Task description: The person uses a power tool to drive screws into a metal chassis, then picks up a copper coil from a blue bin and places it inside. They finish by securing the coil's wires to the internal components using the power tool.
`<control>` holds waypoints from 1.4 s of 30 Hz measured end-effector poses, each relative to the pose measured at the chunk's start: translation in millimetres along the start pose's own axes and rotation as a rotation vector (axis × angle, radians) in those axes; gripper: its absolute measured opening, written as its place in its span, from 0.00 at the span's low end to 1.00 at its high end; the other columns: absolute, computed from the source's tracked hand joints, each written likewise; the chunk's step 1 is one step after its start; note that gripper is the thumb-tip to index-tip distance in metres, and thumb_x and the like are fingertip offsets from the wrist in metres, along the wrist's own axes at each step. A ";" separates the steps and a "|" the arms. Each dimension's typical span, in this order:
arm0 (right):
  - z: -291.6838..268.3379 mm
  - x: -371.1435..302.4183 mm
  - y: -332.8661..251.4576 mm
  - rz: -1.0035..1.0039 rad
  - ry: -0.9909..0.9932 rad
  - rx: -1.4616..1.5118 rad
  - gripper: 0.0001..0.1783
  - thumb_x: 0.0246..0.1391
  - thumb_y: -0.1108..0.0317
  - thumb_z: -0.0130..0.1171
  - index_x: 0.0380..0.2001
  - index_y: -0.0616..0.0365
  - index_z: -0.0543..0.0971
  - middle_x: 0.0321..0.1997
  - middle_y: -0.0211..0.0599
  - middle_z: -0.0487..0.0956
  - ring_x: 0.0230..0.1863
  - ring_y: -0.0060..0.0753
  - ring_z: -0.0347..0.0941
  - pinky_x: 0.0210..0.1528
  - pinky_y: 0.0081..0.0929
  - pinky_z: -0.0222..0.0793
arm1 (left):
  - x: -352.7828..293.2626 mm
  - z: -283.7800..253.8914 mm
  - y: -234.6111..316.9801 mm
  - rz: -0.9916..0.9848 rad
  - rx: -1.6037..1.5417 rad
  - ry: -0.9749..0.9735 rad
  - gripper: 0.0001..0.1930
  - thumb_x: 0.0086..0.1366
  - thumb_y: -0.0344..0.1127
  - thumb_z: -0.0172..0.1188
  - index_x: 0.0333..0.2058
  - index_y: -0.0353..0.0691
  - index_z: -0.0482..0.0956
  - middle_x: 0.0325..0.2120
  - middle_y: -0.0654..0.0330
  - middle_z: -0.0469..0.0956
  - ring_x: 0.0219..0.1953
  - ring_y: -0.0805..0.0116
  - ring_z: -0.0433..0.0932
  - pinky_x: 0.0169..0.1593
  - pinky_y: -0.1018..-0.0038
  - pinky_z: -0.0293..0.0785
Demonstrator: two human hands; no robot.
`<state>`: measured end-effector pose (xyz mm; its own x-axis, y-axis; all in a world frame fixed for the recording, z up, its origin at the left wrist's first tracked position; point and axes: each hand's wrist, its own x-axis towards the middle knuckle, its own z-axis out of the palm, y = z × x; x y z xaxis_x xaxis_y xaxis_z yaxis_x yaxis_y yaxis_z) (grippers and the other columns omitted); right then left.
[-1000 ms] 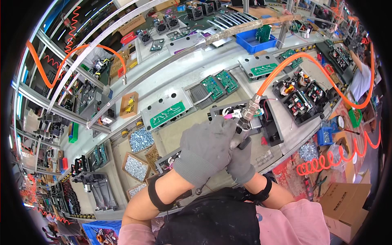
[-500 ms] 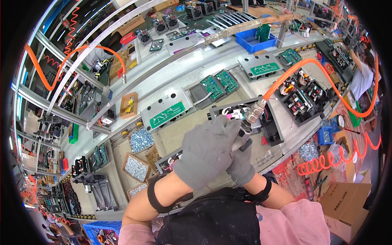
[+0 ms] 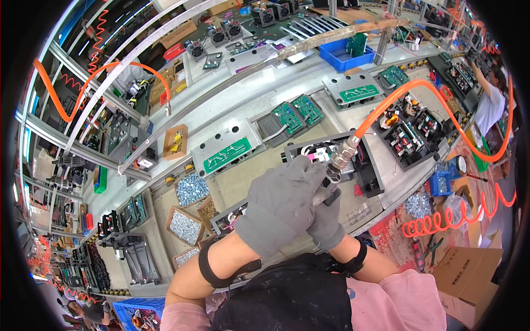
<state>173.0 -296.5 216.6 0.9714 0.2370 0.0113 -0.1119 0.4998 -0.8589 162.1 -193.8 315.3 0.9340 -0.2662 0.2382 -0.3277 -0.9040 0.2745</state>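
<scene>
Both my hands, in grey gloves, are together over a black open housing (image 3: 371,179) with wiring and electronic parts inside. An air tool (image 3: 333,175) with a metal hose coupling (image 3: 344,154) stands between them. My left hand (image 3: 280,199) is closed at the tool's upper part, its back covering most of the body. Lower and to the right, my right hand (image 3: 327,222) is wrapped round the tool, partly behind the left hand. An orange air hose (image 3: 411,85) arches from the coupling to the right. The tool's tip and my fingertips are hidden.
Trays of silver screws (image 3: 185,227) lie left of my arms. Metal covers with green circuit boards (image 3: 227,155) line the far side. Another filled black housing (image 3: 411,138) stands right, near a coiled red hose (image 3: 441,225) and a cardboard box (image 3: 466,276). A co-worker (image 3: 488,105) is far right.
My hands and the air tool have stayed almost in place over the housing. At the lower left edge, a distant person has shifted and shows more clearly.
</scene>
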 end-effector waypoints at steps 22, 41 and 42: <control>-169.5 135.8 -63.4 -0.336 0.460 0.234 0.19 0.58 0.64 0.51 0.50 0.58 0.67 0.47 0.43 0.75 0.49 0.43 0.74 0.50 0.40 0.72 | 18.9 134.4 -140.6 -0.713 -0.132 -0.352 0.32 0.56 0.52 0.63 0.56 0.47 0.66 0.37 0.49 0.79 0.43 0.51 0.78 0.47 0.61 0.72; -242.7 204.5 30.4 -0.065 0.675 0.264 0.09 0.53 0.65 0.56 0.30 0.61 0.74 0.29 0.41 0.77 0.32 0.37 0.76 0.40 0.35 0.75 | 77.4 197.9 -149.7 -0.770 -0.049 -0.740 0.41 0.56 0.55 0.59 0.60 0.34 0.55 0.35 0.45 0.80 0.35 0.49 0.81 0.39 0.60 0.77; -244.5 206.1 28.9 -0.062 0.622 0.262 0.09 0.53 0.65 0.56 0.29 0.61 0.74 0.28 0.41 0.77 0.31 0.37 0.75 0.40 0.36 0.75 | 79.2 196.0 -149.7 -0.778 -0.051 -0.784 0.42 0.57 0.54 0.58 0.61 0.33 0.54 0.40 0.46 0.79 0.37 0.49 0.81 0.39 0.60 0.77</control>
<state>421.1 -437.0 68.9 0.9084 -0.2831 -0.3077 -0.0231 0.7007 -0.7131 313.0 -145.1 110.4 0.7133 0.2143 -0.6673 0.3996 -0.9066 0.1359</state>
